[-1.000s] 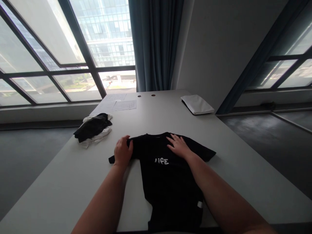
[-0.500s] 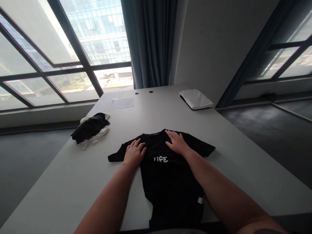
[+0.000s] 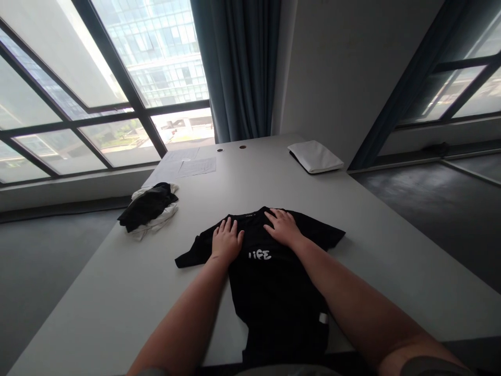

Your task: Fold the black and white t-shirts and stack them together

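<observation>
A black short-sleeved T-shirt (image 3: 274,303) with white lettering on its chest lies spread on the white table (image 3: 117,292), collar pointing away from me. My left hand (image 3: 227,241) rests flat on the shirt's left shoulder, fingers extended. On the other side of the collar, my right hand (image 3: 282,227) lies flat with its fingers spread over the right shoulder. Both sleeves reach outward past my hands. A small white tag shows at the shirt's lower right side, and my right forearm passes over that edge. The hem runs down to the table's near edge.
Crumpled black and white clothes (image 3: 151,209) lie at the table's left edge. Printed papers (image 3: 198,166) are at the far left, near two round holes in the tabletop. A folded white cloth (image 3: 316,156) sits far right. A blue curtain (image 3: 242,68) hangs behind the table.
My left hand has slid inward toward the collar and turned to point more forward. The left sleeve now lies straighter and angles slightly lower. My right hand has hardly moved.
</observation>
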Motion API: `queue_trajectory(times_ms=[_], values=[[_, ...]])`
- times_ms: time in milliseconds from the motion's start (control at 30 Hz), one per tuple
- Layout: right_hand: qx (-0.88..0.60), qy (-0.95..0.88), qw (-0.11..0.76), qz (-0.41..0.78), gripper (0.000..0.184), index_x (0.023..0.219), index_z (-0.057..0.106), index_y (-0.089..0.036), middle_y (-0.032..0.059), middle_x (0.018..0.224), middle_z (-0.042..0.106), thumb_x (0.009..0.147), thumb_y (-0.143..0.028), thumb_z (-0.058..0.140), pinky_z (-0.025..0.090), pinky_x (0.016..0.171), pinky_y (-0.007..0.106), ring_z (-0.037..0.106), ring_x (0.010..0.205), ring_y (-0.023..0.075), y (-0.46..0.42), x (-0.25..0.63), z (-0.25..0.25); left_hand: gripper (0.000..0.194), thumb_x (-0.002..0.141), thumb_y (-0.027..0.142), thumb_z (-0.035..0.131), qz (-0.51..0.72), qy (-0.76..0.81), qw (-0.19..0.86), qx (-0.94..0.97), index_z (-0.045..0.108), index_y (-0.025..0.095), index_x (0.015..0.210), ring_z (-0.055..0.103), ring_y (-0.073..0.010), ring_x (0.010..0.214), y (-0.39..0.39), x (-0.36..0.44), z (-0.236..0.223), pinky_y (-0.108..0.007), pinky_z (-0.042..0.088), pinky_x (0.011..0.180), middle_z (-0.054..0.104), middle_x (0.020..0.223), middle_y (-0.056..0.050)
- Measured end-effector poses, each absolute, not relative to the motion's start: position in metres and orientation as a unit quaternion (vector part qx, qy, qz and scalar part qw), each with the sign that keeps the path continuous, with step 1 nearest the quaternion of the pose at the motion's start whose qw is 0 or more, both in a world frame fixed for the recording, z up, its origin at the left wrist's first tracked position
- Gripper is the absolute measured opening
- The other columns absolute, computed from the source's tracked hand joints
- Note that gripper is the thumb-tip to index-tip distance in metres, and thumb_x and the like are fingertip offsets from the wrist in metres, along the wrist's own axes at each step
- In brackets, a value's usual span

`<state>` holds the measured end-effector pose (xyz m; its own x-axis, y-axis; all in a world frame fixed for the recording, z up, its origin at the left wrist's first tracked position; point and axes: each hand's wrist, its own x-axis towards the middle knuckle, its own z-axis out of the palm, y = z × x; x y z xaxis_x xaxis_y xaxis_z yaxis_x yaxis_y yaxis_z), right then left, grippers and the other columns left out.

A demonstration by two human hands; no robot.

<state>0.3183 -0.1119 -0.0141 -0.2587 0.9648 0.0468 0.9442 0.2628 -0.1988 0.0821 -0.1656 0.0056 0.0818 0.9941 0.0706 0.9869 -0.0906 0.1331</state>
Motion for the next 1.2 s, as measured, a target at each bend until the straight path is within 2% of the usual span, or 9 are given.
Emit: queue_trajectory(times_ms=[100, 200, 400, 600, 900, 1033, 1133, 1200], values=[[-0.606, -0.79, 0.032, 0.089, 0.065, 0.165, 0.032, -0.026, 0.0061, 0.172, 0.018, 0.107, -0.052, 0.041, 0.011, 0.127, 0.058, 0.015, 0.158, 0.0304, -0.109, 0.316, -0.018, 0.067, 0.102, 0.055, 0.034, 0.034, 0.685, 0.061, 0.726, 0.037, 0.023, 0.161, 0.022, -0.0342, 0.159, -0.155, 0.084, 0.004, -0.055, 0.024, 0.129, 0.025, 0.172, -0.009], [-0.61, -0.786, 0.008, 0.102, 0.067, 0.168, 0.023, -0.03, 0.0032, 0.173, 0.008, 0.108, -0.057, 0.034, 0.006, 0.127, 0.061, 0.008, 0.159, 0.0302, -0.103, 0.315, -0.02, 0.073, 0.099, 0.062, 0.033, -0.004, 0.697, 0.1, 0.71, 0.028, 0.03, 0.164, 0.014, -0.0376, 0.161, -0.142, 0.085, 0.009, -0.065, 0.018, 0.128, 0.014, 0.174, -0.006], [-0.598, -0.795, -0.003, 0.098, 0.068, 0.168, 0.02, -0.032, 0.0007, 0.173, 0.006, 0.107, -0.061, 0.029, 0.006, 0.127, 0.062, 0.005, 0.16, 0.0289, -0.08, 0.32, -0.022, 0.081, 0.094, 0.07, 0.03, -0.039, 0.703, 0.147, 0.695, 0.019, 0.032, 0.166, 0.002, -0.041, 0.161, -0.108, 0.085, 0.015, -0.077, 0.008, 0.124, 0.002, 0.175, -0.005], [-0.595, -0.799, 0.001, 0.086, 0.068, 0.168, 0.021, -0.033, 0.0012, 0.173, 0.008, 0.107, -0.063, 0.029, 0.007, 0.127, 0.062, 0.008, 0.159, 0.0292, -0.051, 0.325, -0.024, 0.079, 0.093, 0.074, 0.031, -0.026, 0.677, 0.159, 0.718, 0.021, 0.041, 0.164, -0.003, -0.0393, 0.161, -0.083, 0.073, 0.009, -0.077, 0.001, 0.124, -0.001, 0.175, -0.001], [-0.598, -0.796, 0.002, 0.092, 0.067, 0.168, 0.021, -0.035, -0.0009, 0.173, 0.009, 0.107, -0.062, 0.03, 0.008, 0.127, 0.062, 0.008, 0.159, 0.0296, -0.002, 0.323, -0.025, 0.078, 0.092, 0.076, 0.034, -0.004, 0.692, 0.152, 0.706, 0.023, 0.044, 0.163, -0.001, -0.0406, 0.161, -0.049, 0.071, -0.002, -0.079, 0.003, 0.123, 0.007, 0.175, 0.001], [-0.596, -0.798, 0.006, 0.087, 0.067, 0.167, 0.022, -0.035, -0.001, 0.173, 0.01, 0.107, -0.063, 0.03, 0.008, 0.127, 0.061, 0.008, 0.159, 0.0287, 0.002, 0.323, -0.025, 0.071, 0.095, 0.071, 0.037, 0.036, 0.676, 0.127, 0.725, 0.033, 0.042, 0.16, 0.006, -0.0418, 0.161, -0.047, 0.068, -0.002, -0.078, 0.008, 0.123, 0.017, 0.174, -0.001], [-0.594, -0.8, 0.01, 0.08, 0.067, 0.167, 0.023, -0.034, -0.0013, 0.173, 0.01, 0.107, -0.063, 0.03, 0.008, 0.127, 0.06, 0.009, 0.159, 0.0275, 0.0, 0.323, -0.024, 0.057, 0.1, 0.058, 0.039, 0.109, 0.637, 0.073, 0.76, 0.049, 0.039, 0.153, 0.017, -0.0363, 0.16, -0.061, 0.064, 0.0, -0.07, 0.015, 0.127, 0.03, 0.171, -0.001], [-0.593, -0.801, 0.014, 0.078, 0.066, 0.167, 0.024, -0.034, -0.0012, 0.173, 0.011, 0.107, -0.062, 0.03, 0.009, 0.127, 0.06, 0.011, 0.159, 0.0273, -0.001, 0.324, -0.024, 0.051, 0.101, 0.049, 0.04, 0.167, 0.628, 0.02, 0.76, 0.054, 0.037, 0.149, 0.022, -0.0312, 0.159, -0.078, 0.057, 0.0, -0.064, 0.015, 0.13, 0.037, 0.167, -0.001]])
